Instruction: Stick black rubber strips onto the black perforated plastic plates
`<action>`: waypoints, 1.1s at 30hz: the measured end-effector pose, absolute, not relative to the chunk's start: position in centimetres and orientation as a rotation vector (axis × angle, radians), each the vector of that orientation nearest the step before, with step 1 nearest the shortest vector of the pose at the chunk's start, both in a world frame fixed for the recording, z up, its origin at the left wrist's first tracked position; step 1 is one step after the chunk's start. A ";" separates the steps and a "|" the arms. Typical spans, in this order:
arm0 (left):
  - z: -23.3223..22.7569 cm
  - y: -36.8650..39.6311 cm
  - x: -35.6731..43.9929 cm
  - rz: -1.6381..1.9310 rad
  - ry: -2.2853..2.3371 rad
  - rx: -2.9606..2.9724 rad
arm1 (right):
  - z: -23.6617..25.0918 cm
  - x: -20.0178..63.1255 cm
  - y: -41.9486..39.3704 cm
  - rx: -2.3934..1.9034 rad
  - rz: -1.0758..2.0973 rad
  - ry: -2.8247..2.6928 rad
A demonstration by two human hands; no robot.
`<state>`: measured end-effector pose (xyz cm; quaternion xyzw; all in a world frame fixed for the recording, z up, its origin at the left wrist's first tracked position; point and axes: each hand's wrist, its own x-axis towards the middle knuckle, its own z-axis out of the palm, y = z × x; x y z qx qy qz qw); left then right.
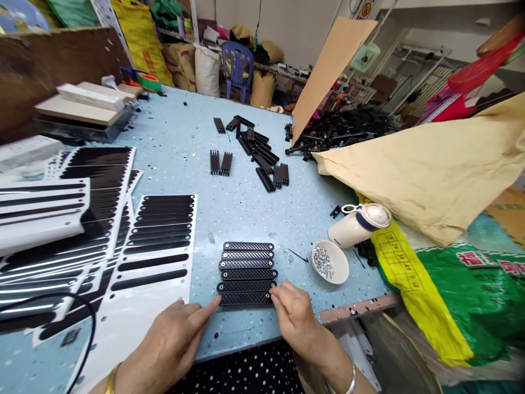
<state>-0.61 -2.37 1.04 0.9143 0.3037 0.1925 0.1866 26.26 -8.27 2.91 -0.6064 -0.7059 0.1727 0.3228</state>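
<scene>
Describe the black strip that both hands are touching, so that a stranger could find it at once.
On the pale blue table, near the front edge, six black textured strips lie stacked in a column. The touched strip is the nearest one, with the left hand at one end and the right hand at the other.

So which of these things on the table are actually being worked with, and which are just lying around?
In use:
left hand and right hand at the ends of the nearest black grid strip
row of grid strips

Lying about:
bowl of small silver bits
white bottle
blue chair
tape roll
</scene>
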 end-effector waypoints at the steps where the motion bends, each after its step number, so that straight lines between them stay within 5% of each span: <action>1: 0.9 -2.3 -0.7 0.543 0.853 2.578 | 3.1 26.4 -8.5 -1.575 0.453 -1.855; 12: 0.3 -2.5 -0.6 0.566 0.878 2.573 | 2.3 27.2 -10.9 -1.552 0.126 -2.314; 33: 2.1 -1.3 -1.0 0.491 0.796 2.527 | 0.2 28.2 -12.0 -1.415 0.123 -2.247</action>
